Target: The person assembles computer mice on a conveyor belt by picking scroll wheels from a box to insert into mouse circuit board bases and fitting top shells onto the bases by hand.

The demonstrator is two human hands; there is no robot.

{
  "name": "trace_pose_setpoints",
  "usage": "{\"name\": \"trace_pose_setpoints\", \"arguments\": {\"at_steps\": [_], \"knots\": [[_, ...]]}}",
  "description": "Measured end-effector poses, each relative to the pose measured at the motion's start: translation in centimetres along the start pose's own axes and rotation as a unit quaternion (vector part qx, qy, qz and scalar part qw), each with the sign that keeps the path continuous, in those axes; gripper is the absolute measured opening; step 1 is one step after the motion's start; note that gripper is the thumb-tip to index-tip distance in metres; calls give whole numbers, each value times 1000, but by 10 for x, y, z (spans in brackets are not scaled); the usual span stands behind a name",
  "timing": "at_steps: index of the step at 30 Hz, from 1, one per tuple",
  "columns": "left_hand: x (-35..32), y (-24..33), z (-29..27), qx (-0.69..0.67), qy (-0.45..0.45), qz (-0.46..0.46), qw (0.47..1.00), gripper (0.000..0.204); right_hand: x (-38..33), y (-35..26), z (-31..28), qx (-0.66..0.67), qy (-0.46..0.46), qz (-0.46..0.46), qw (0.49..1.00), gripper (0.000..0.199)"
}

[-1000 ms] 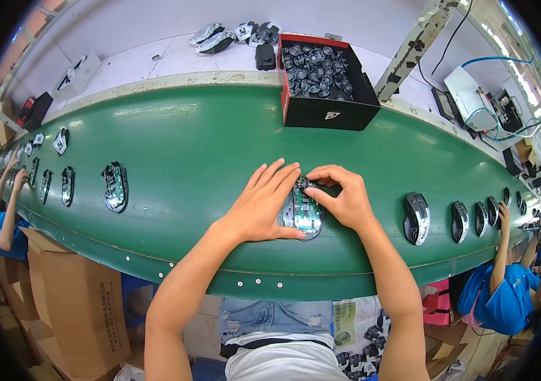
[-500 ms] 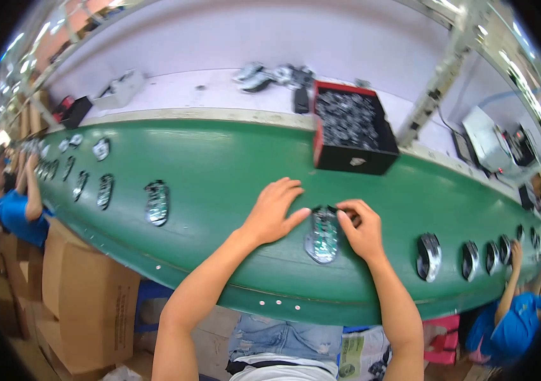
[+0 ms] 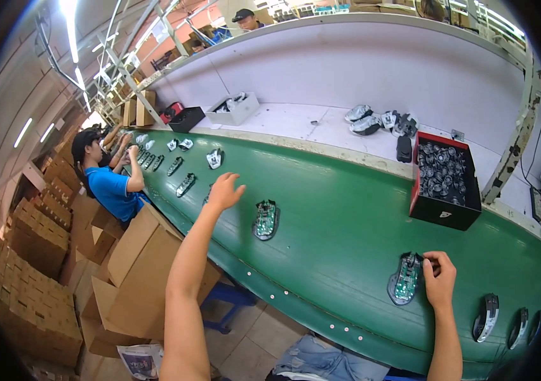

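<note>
On the green belt (image 3: 340,254) lies an open computer mouse base (image 3: 406,279) with its green circuit board bare. My right hand (image 3: 440,279) is at its upper right edge, fingers curled and thumb pinching in on the black end. Farther left, my left hand (image 3: 225,192) reaches out over the belt, fingers apart and holding nothing. Part of another mouse base is hidden behind that hand. A second open mouse base (image 3: 266,220) lies between my hands, nearer the left one, untouched.
More mouse bases (image 3: 185,185) and pale shells (image 3: 215,159) lie up the belt at left. Closed-looking mice (image 3: 486,317) stand at right. A black and red box (image 3: 445,213) of small dark parts sits on the far side. A person in blue (image 3: 110,187) works at left; cartons (image 3: 137,273) stand below.
My left hand has moved away from the mouse base, leftward up the belt. The right hand stays beside that base. The view has swung left.
</note>
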State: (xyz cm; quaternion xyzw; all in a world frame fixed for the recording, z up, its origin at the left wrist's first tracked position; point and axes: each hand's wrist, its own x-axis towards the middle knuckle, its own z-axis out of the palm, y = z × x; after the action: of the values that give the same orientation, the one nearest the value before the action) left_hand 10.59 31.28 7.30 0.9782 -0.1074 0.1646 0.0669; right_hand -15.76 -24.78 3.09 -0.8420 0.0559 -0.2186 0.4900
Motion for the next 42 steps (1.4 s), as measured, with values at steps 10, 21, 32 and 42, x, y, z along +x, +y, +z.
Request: {"name": "trace_pose_setpoints", "arguments": {"at_steps": [10,21,32,42], "knots": [[61,-86,39,-6,-90,-236,968,83,-5,8,-1,-25,28,20,999,6],[118,-143,66,-14,-59,-317,947,97,-6,3,-4,-39,14,51,998,3],[139,-122,78,-48,25,-249,967,59,-9,10,-12,-27,26,27,999,4],[159,35,79,-153,136,-12,979,18,-8,12,-17,-35,22,15,999,9]]}}
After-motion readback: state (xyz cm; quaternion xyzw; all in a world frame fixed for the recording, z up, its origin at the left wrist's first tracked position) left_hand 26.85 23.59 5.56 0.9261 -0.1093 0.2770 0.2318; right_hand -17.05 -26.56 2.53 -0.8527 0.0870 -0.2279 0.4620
